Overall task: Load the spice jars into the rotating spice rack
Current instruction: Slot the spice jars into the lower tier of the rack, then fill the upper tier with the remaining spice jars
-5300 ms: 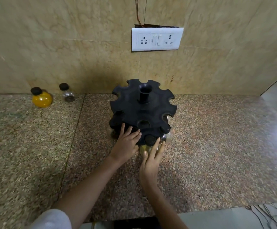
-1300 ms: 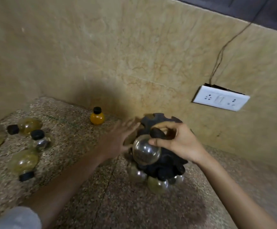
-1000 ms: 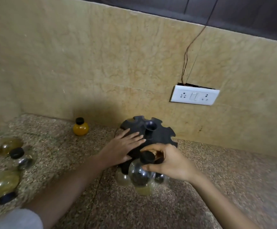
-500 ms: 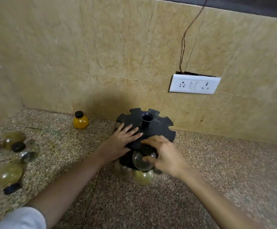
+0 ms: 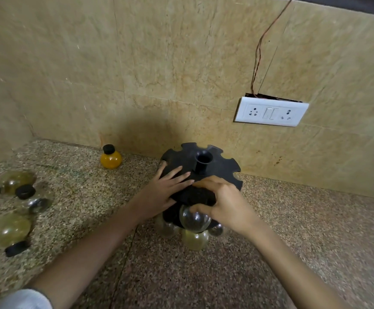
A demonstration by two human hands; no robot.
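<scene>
A speckled granite counter meets beige tiled wall, a white socket at right. The black rack stands mid-frame; the left hand lies flat on it, the right hand grips a clear jar at its front edge. Loose jars lie at left.

Black notched rack upright; clear round jar at front slot (gripped).
</scene>
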